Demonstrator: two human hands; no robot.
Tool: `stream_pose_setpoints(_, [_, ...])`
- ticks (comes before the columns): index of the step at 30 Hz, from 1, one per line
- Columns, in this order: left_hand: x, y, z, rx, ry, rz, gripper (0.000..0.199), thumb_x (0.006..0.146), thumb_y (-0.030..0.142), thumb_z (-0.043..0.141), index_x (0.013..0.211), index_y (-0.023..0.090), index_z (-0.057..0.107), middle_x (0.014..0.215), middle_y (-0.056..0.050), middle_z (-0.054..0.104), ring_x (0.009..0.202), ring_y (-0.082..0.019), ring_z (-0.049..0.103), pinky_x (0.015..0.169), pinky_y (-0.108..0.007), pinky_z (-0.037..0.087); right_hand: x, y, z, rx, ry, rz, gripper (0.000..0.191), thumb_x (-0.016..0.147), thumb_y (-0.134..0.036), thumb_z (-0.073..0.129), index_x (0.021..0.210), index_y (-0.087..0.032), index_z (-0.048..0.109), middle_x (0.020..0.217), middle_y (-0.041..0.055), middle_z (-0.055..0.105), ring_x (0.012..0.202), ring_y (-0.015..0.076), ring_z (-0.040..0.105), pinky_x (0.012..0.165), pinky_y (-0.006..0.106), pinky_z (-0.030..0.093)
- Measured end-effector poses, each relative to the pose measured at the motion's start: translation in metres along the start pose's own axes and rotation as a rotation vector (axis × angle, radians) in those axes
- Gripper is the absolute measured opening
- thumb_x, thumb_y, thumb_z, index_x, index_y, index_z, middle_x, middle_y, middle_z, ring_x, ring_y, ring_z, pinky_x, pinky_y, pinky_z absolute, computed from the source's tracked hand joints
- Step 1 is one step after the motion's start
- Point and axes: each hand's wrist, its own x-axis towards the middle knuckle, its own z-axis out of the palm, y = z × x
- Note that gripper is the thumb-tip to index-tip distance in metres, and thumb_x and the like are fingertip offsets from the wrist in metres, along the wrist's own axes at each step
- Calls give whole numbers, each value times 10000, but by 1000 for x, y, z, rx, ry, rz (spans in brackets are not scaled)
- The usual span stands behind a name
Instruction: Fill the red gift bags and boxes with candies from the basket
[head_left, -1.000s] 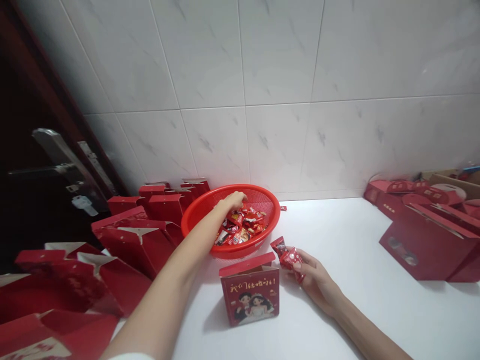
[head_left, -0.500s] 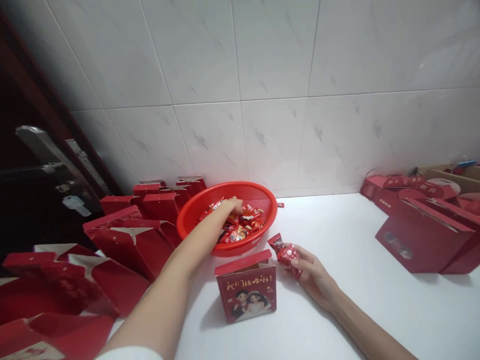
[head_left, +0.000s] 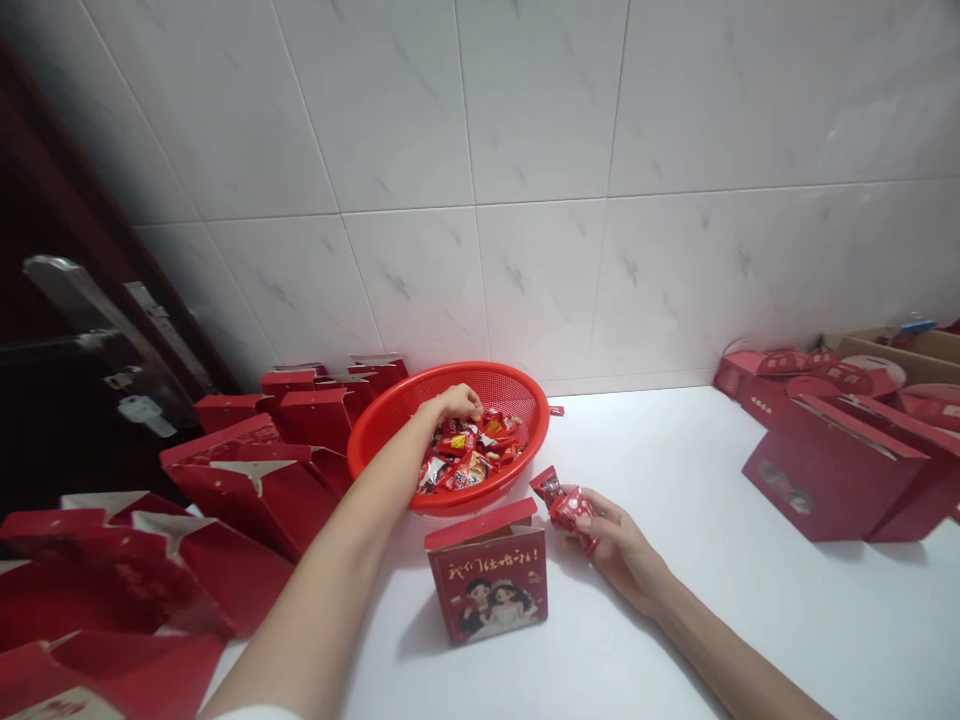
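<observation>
Head view. Find left hand inside the red basket, at loose sweets, with fingers bunched; cannot tell if gripping any. See right hand clamped on wrapped sweets, near the basket's front right. Directly before basket: upright box. Left of basket: open boxes. Versus half a second ago, note left hand slightly shifted, with yellow-marked packet more exposed; same right-hand load, so judge picking unfinished.
</observation>
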Motion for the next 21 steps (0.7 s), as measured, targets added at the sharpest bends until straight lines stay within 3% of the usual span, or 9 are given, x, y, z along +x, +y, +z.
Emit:
stream_pose_setpoints(3, [-10,6,-12,-113,20,38,130,614,144,755,742,165,747,680,7,706,647,-147,628,604,-231,469,1,-1,1,-3,-1,-5,454,649,-324,845,1077,-202,754,1037,74,750,914,227,631,845,342,445])
stream_pose_setpoints(10, [-35,17,-27,-270,56,97,213,678,192,691,873,154,769,839,-56,760,703,-154,655,703,-261,529,-1,-3,2,23,0,-18,441,645,-306,845,1064,-204,752,1041,66,745,896,224,634,827,341,470])
stream_pose_setpoints(14, [-47,15,-27,-231,80,91,287,672,149,647,933,150,769,883,-67,767,735,-169,665,693,-260,531,-2,-4,2,5,16,-32,408,646,-306,843,1033,-205,762,1021,65,750,866,217,637,822,335,466])
stream_pose_setpoints(18, [-55,15,-24,-138,109,78,483,668,116,612,1136,162,724,996,-68,766,784,-181,682,670,-251,527,-4,-6,4,-20,7,-52,404,655,-312,828,1038,-206,762,1025,70,750,857,226,640,820,349,462])
stream_pose_setpoints(21, [-55,20,-21,-43,110,63,471,713,113,578,1159,165,721,982,-59,768,812,-191,696,680,-246,525,-4,-6,5,-24,3,-71,416,645,-315,830,1040,-206,761,1043,76,749,875,236,639,812,358,460])
